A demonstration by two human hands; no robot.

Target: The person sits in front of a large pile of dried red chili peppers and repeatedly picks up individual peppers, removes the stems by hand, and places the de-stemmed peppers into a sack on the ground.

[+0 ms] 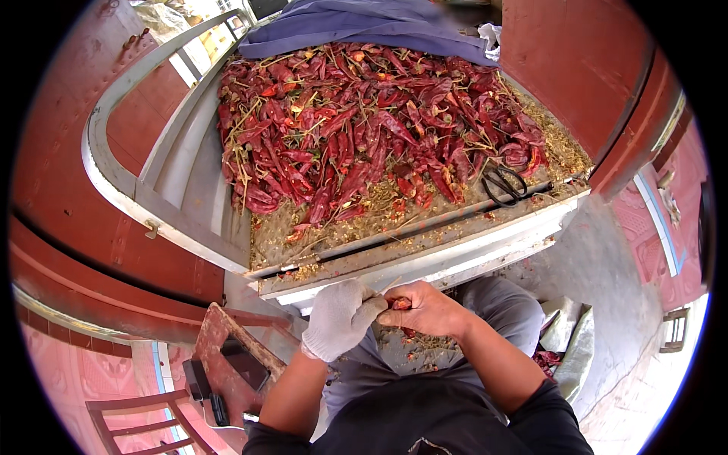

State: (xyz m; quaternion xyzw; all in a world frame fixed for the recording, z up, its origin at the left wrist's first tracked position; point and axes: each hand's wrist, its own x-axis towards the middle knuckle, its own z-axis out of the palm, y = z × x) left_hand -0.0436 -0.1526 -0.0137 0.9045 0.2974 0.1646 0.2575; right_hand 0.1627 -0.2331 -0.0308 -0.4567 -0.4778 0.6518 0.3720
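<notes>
My left hand (341,320), in a pale knit glove, meets my right hand (431,309) over my lap, just below the edge of a cart bed (425,241). The bare right hand is closed around a dried red chili pepper (400,303), of which only a part shows. The gloved fingers are pinched together at the pepper's stem end, and a thin pale stem pokes up between the hands. Beyond them, a broad heap of dried red chili peppers (356,144) covers the bed, mixed with stems and yellow seeds.
Black scissor-like handles (503,186) lie at the bed's near right edge. A metal side rail (144,197) borders its left. Purple cloth (356,26) covers the far end. An open sack (570,341) with red peppers stands at my right, a wooden stool (231,349) at my left.
</notes>
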